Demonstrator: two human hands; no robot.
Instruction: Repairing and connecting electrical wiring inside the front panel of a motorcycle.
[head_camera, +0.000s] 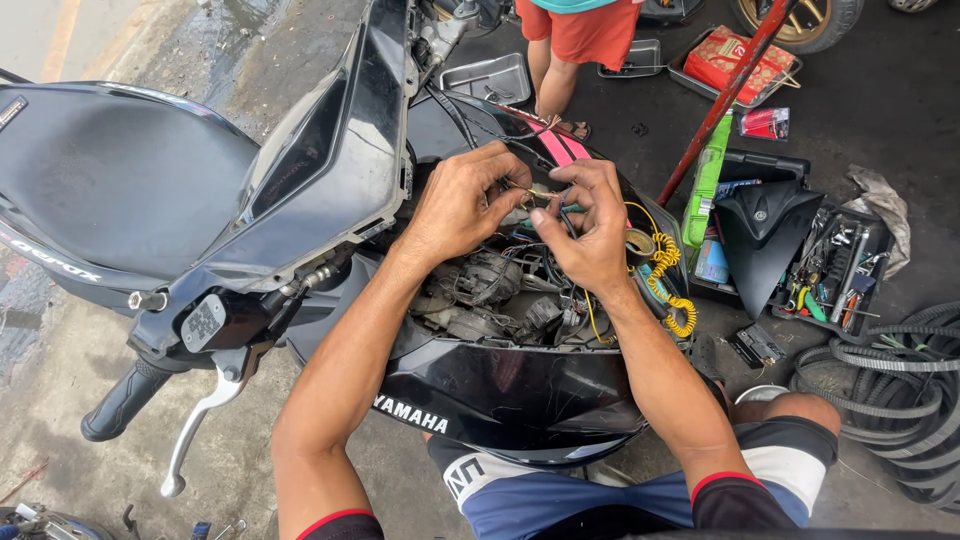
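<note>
A black scooter (330, 170) stands in front of me with its front cover off, so the wiring and parts inside (500, 295) show. My left hand (462, 200) and my right hand (590, 225) meet above the opening. Both pinch thin wires and a small connector (540, 193) between their fingertips. A coiled yellow cable (672, 290) hangs at the right side of the opening, close to my right wrist. The handlebar grip (120, 400) and brake lever (200, 425) jut out at the lower left.
Another person's legs in orange shorts (570, 40) stand behind the scooter. A black open toolbox (835, 275) with several tools lies on the ground at the right, beside a loose black panel (765, 235). Coiled drive belts (890, 390), a red pole (725, 95), metal trays (490, 78).
</note>
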